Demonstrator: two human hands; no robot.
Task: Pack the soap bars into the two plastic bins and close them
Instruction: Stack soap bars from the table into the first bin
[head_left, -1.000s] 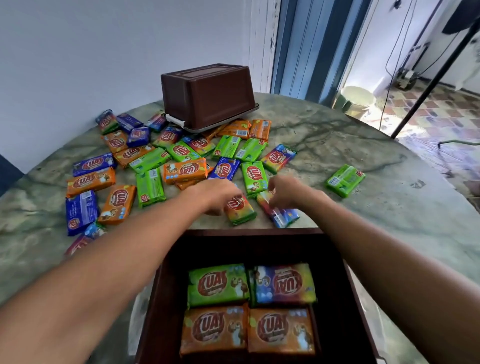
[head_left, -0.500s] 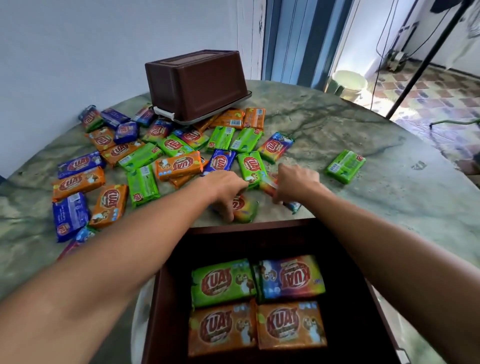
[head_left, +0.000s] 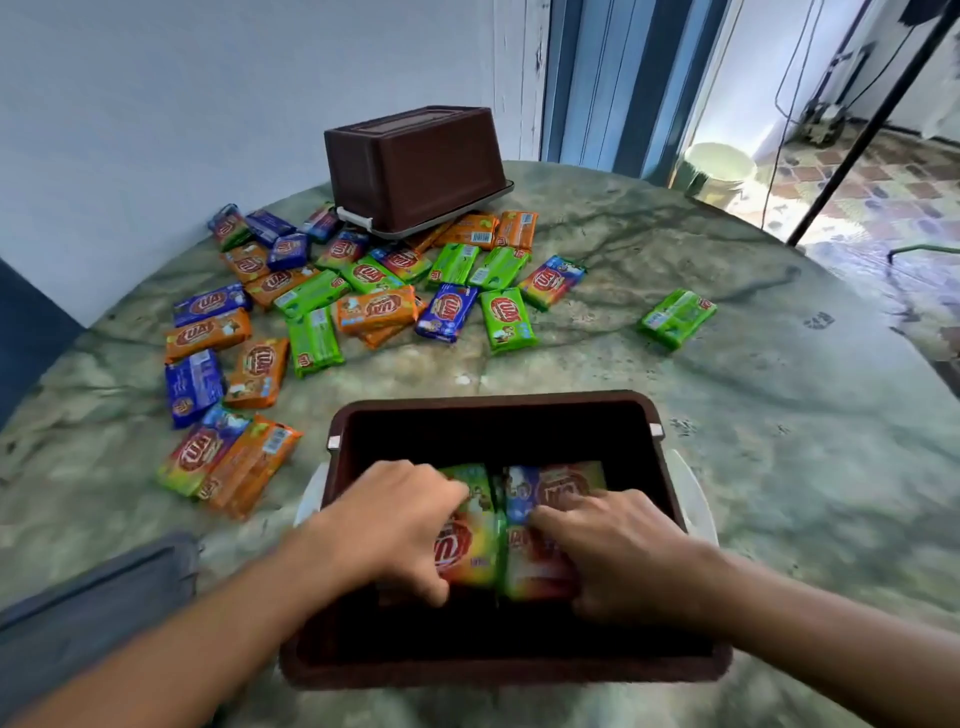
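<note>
Packing is under way: both hands are down inside the near bin. The left hand grips a rainbow-wrapped bar in curled fingers; the right hand grips another bar just beside it. Next, judging by this, they let go and reach beyond the fingertips to the loose soap bars on the surface. The second bin sits upturned further off, and needs righting.

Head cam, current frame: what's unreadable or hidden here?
- How many bars lie in the open bin: the left hand and right hand cover them.
- Bars under the hands: motion blur smears the wrappers.
- Whether either hand grips a bar: fingertips blurred.
- Upturned bin: inside hidden by its own walls.
- Near rim of the open bin: blurred.
</note>
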